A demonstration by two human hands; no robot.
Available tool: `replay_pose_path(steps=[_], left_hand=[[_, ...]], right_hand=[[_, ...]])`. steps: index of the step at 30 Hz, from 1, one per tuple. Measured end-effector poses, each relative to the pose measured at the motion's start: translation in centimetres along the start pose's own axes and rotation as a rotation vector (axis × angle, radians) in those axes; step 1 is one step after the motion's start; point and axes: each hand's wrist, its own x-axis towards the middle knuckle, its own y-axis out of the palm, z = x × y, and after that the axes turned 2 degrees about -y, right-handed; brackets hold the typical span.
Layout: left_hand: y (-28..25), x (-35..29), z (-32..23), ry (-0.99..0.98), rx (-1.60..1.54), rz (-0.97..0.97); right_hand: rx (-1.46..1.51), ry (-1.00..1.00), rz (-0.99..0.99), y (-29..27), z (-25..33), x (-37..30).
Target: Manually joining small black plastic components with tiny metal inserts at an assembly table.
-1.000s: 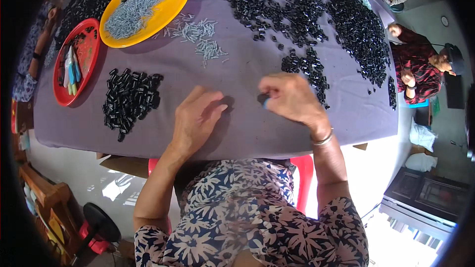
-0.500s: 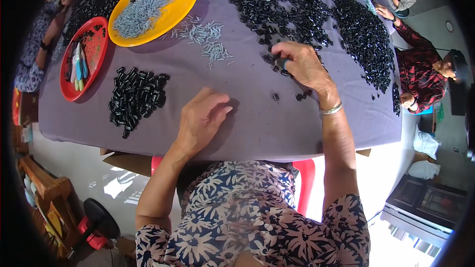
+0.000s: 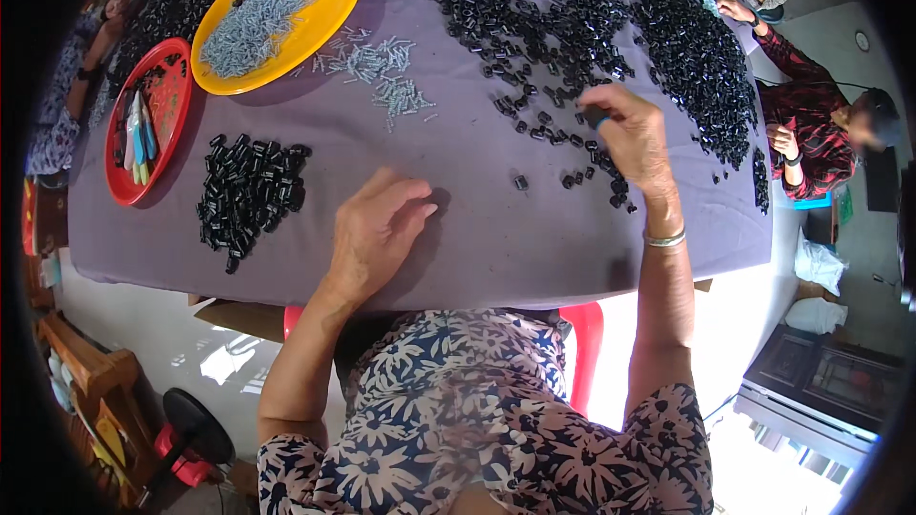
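My left hand (image 3: 377,234) hovers low over the cloth, its fingers loosely curled. A gap shows between thumb and forefinger, with nothing visible in it. Left of it lies a heap of small black cylindrical parts (image 3: 250,193). My right hand (image 3: 634,138), a silver bangle at its wrist, is over loose black parts (image 3: 549,129) at the near edge of a large spread. Its forefinger reaches out, apart from a dark cover on a digit below; I see no part held. Some fingers are hidden behind the hand. A single black part (image 3: 520,182) lies between my hands.
Small grey screw-like pins fill a yellow plate (image 3: 329,11) and lie in a loose pile (image 3: 382,67) beside it. A red tray (image 3: 122,189) holds tools with coloured handles. Another black heap (image 3: 692,67) stands right. People sit at both sides of the purple-grey tablecloth (image 3: 458,257).
My right hand has moved right, away from the loose black parts, uncovering more of them. My left hand keeps its loose curl. The whole view has shifted slightly.
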Motion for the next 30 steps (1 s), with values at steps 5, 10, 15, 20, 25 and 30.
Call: replay_pose_path(steps=[5,10,15,20,25,30], left_hand=[[0.1,0.1,0.0,-0.034,0.025,0.001],[0.3,0.1,0.2,-0.019,-0.029,-0.016],[0.2,0.0,0.3,-0.001,-0.038,0.005],[0.0,-0.3,0.8,-0.033,-0.128,-0.031],[0.4,-0.5,0.8,-0.164,-0.445,-0.101],[0.2,-0.9,1.7,-0.244,-0.592,-0.093]], right_hand=[[-0.141,-0.296,0.107,4.3,3.2,1.7],[-0.286,-0.369,0.244,5.3,3.8,3.4],[-0.573,-0.362,0.382,5.5,5.4,4.0],[-0.395,-0.216,0.402,6.0,6.1,3.3],[0.324,-0.068,0.279,10.0,9.0,-0.9],[0.561,0.068,0.259,13.0,10.3,-2.4]])
